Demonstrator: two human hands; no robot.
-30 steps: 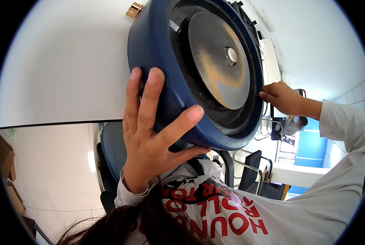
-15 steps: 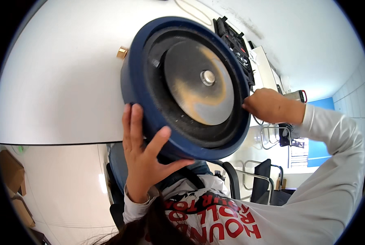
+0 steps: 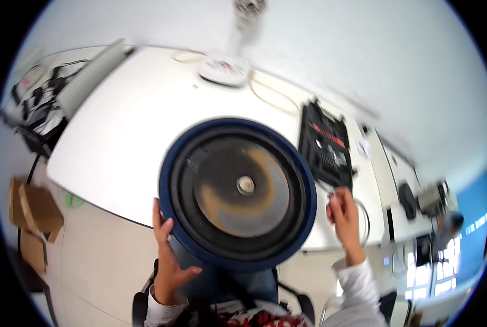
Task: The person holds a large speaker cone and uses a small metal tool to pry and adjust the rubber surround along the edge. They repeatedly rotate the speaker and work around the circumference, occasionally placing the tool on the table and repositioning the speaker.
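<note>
A round blue housing (image 3: 170, 229) lies at the table's near edge, its face turned up toward me. Inside its black inner ring is a stained grey metal disc (image 3: 227, 212) with a silver bolt head (image 3: 245, 185) at the centre. My left hand (image 3: 170, 259) rests its fingers against the housing's left rim, thumb spread away, not wrapped round it. To the right, apart from the housing, my right hand (image 3: 343, 218) is closed in a pinch. What sits between its fingertips is too small and blurred to name. The hand is just below the open black tool case (image 3: 328, 144).
On the white table (image 3: 107, 147) stand a white base (image 3: 224, 71) at the back and a pale cable (image 3: 270, 95). A dark cable (image 3: 366, 218) loops beside my right hand. Cardboard boxes (image 3: 36, 210) stand on the floor at left; a chair armrest (image 3: 304, 305) is near my lap.
My view has swung, so the housing appears lower and flatter. My right hand has left the housing's right rim and is now near the tool case; my left hand stays at the rim.
</note>
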